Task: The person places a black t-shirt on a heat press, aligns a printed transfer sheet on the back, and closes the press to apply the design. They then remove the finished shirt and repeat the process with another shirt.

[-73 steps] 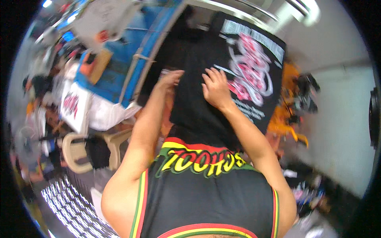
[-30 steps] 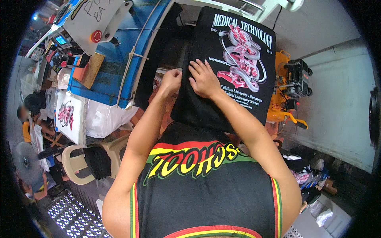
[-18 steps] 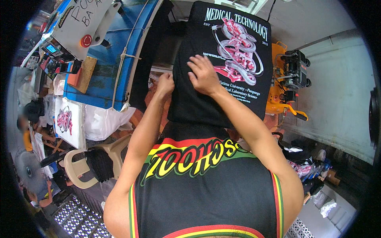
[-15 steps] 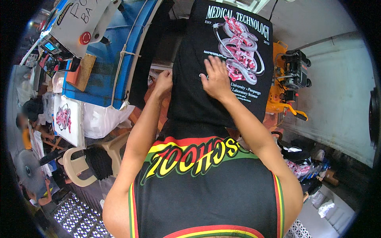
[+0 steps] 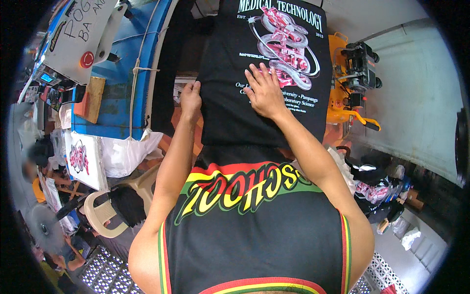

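A black printed T-shirt (image 5: 230, 122) lies spread in front of me, its lower end close to my body. White lettering and a pink-and-silver coiled snake design cover its upper right part. My right hand (image 5: 267, 95) rests flat on the shirt, fingers spread over the lower part of the print, partly covering the small lettering. At the shirt's left edge, my left hand (image 5: 191, 102) is closed, with thumb and finger pinching the cloth. What supports the shirt is hidden beneath it.
A blue table (image 5: 115, 120) with a cord over it stands left, bearing a grey machine with a red button (image 5: 86, 60). An orange machine (image 5: 340, 90) stands right. A beige plastic chair (image 5: 98, 225) is behind left, beside a white printed panel (image 5: 85, 161) and plastic bag (image 5: 122, 157).
The view has shifted, so the shirt sits slightly further left. Against the cloth, my right hand has slid a little toward the lower lettering and flattened it. My left hand stays at the left edge.
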The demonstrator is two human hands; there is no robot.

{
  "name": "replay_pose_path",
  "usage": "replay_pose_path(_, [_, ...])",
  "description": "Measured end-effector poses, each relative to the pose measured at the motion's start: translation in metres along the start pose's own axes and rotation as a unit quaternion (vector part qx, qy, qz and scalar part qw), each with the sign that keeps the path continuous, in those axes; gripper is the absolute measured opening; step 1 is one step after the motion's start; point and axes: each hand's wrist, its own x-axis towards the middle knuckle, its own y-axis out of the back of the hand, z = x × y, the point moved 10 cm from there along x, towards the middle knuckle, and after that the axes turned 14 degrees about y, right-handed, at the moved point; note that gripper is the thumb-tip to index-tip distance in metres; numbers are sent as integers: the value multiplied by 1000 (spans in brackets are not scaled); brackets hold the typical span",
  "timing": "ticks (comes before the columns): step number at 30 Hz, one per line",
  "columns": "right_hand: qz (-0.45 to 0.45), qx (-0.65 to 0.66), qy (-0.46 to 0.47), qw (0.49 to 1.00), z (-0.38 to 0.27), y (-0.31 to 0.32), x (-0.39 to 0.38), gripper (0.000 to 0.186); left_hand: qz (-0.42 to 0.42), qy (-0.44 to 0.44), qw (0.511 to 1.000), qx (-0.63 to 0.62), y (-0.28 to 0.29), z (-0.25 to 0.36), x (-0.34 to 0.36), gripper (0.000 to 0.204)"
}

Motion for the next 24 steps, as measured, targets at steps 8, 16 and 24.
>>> replay_pose_path(8, [15,13,2,1000,3,0,-3,46,-214,160,964,-8,-17,-3,-26,47])
replay_pose_path(16, [16,14,4,1000,2,0,-2,46,-81,-8,997,-2,-2,-16,-19,29])
replay_pose_path(24, [12,58,-19,998,-10,17,-21,44,-9,-98,991,88,-14,10,-17,30])
